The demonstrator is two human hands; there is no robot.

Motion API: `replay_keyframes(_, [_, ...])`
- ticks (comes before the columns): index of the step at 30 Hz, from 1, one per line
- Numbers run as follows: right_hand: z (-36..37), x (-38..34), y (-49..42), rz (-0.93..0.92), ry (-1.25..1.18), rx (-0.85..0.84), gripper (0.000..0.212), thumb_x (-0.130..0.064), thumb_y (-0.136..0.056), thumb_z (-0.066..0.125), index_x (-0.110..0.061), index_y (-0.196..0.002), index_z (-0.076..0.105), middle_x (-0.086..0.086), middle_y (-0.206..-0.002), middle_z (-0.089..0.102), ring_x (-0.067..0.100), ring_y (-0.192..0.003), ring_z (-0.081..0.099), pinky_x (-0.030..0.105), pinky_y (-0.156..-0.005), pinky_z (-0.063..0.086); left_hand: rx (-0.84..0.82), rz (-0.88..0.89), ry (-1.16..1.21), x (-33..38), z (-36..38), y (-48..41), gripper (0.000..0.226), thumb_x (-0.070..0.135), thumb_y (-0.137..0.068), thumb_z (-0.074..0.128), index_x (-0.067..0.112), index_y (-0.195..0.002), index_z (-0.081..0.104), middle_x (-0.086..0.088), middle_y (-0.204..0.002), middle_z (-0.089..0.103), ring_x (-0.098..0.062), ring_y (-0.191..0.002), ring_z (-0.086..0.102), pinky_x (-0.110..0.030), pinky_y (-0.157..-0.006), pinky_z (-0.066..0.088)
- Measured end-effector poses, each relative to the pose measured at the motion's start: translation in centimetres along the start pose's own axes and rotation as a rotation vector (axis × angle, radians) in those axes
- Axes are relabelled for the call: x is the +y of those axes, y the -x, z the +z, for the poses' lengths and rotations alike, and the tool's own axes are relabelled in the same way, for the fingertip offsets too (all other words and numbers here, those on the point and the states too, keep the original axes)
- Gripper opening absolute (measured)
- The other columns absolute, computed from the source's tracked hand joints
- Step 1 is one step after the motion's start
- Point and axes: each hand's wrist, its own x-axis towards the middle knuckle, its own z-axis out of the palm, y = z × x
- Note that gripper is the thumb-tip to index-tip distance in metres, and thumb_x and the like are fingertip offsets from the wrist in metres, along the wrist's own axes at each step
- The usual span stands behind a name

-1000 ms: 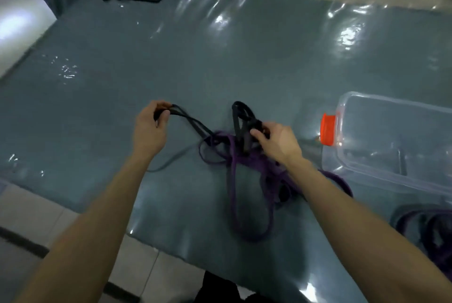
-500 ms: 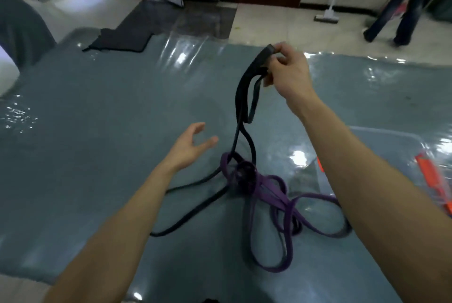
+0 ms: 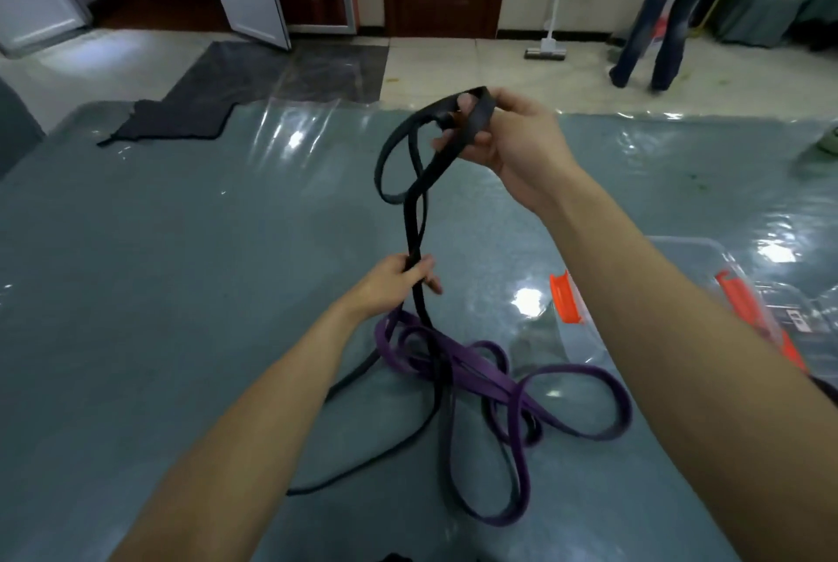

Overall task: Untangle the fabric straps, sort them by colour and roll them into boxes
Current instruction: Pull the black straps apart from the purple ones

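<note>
Open passage: we find the table's [image 3: 158, 289] left half bare, with dark cloth [image 3: 177, 119] at its far corner. Obstructions: purple strap loops [image 3: 476, 366] at centre, black strap [image 3: 410, 235] rising above them, clear box [image 3: 671, 244] at right.

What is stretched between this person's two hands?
In the head view, the black strap runs from the higher right hand down to the left hand, with one loop hanging beside it. Both hands grip it.
</note>
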Motion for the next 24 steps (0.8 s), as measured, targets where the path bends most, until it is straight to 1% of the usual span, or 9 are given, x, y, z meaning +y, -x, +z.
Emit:
replay_keyframes(3, [-3.7,2.3,-1.4,0.105,0.795,0.175,0.018,-0.003,-0.102,0.063,0.004,-0.117,0.07,0.024,-0.109,0.078,0.037,-0.093,0.078,0.048,-0.091,0.065,0.111,0.006,0.058,1.2,-3.0,1.4,0.045,0.047,-0.111,0.058,0.015,-0.08,0.055,0.005,-0.063,0.059,-0.022,-0.061,0.062,-0.045,-0.075,0.058])
replay_keyframes(5, [-5.4,4.5,-1.2,0.283,1.475,0.012,0.032,-0.005,-0.098,0.064,0.008,-0.127,0.066,0.028,-0.127,0.071,0.044,-0.115,0.07,0.045,-0.096,0.06,0.267,0.027,-0.199,2.5,-6.6,2.6,0.037,0.05,-0.104,0.069,0.018,-0.089,0.055,0.006,-0.069,0.057,-0.019,-0.061,0.054,-0.04,-0.065,0.048])
replay_keyframes(6, [-5.4,5.5,-1.0,0.313,1.56,-0.06,0.044,-0.009,-0.097,0.069,0.006,-0.136,0.06,0.027,-0.138,0.066,0.043,-0.125,0.065,0.047,-0.101,0.056,0.308,0.04,-0.377,3.7,-8.1,3.1,0.032,0.05,-0.1,0.073,0.022,-0.096,0.058,0.006,-0.076,0.062,-0.018,-0.066,0.058,-0.038,-0.064,0.047])
replay_keyframes(9, [-2.4,6.7,-0.7,0.075,1.243,-0.234,0.107,-0.045,-0.086,0.089,-0.016,-0.169,0.027,0.01,-0.172,0.035,0.028,-0.155,0.038,0.039,-0.122,0.037,0.172,0.03,-0.689,8.2,-10.3,4.0,0.026,0.042,-0.098,0.066,0.027,-0.113,0.051,0.002,-0.092,0.066,-0.017,-0.079,0.062,-0.036,-0.062,0.043])
replay_keyframes(11, [0.3,6.5,-1.1,-0.063,1.078,-0.375,0.125,-0.06,-0.081,0.089,-0.03,-0.173,0.01,-0.004,-0.18,0.017,0.015,-0.162,0.021,0.033,-0.126,0.025,0.025,0.032,-0.748,11.2,-10.5,4.4,0.02,0.031,-0.106,0.059,0.021,-0.121,0.051,-0.001,-0.101,0.067,-0.017,-0.084,0.062,-0.036,-0.066,0.045])
replay_keyframes(14, [2.8,5.9,-1.5,-0.041,1.001,-0.565,0.092,-0.048,-0.09,0.085,-0.033,-0.166,0.034,-0.005,-0.166,0.047,0.002,-0.144,0.046,0.025,-0.118,0.036,-0.034,0.141,-0.882,13.9,-11.5,5.5,0.018,0.021,-0.109,0.063,0.022,-0.127,0.064,0.002,-0.101,0.074,-0.01,-0.082,0.068,-0.03,-0.07,0.05])
replay_keyframes(17, [2.6,5.3,-1.4,0.007,0.921,-0.55,0.022,-0.033,-0.102,0.075,-0.016,-0.116,0.075,0.007,-0.102,0.081,0.014,-0.099,0.077,0.045,-0.1,0.057,0.154,0.212,-0.59,13.2,-12.8,6.5,0.027,0.021,-0.102,0.077,0.02,-0.126,0.062,0.002,-0.095,0.079,-0.015,-0.08,0.078,-0.036,-0.074,0.064])
replay_keyframes(21, [2.3,2.0,-0.3,-0.051,0.708,-0.499,0.012,-0.023,-0.094,0.078,-0.011,-0.096,0.08,0.001,-0.076,0.075,0.02,-0.079,0.073,0.048,-0.098,0.061,0.123,0.208,-0.058,9.9,-10.4,7.2,0.044,0.03,-0.087,0.093,0.017,-0.12,0.067,-0.002,-0.108,0.082,-0.021,-0.102,0.081,-0.035,-0.092,0.065])
replay_keyframes(24, [2.3,-1.6,0.7,-0.083,0.562,-0.554,0.04,-0.032,-0.086,0.079,0.003,-0.104,0.076,0.007,-0.077,0.064,0.013,-0.068,0.059,0.039,-0.089,0.063,-0.199,0.097,-0.301,6.0,-4.5,6.8,0.021,0.043,-0.105,0.072,0.027,-0.117,0.079,0.011,-0.116,0.08,-0.004,-0.113,0.074,-0.031,-0.105,0.052])
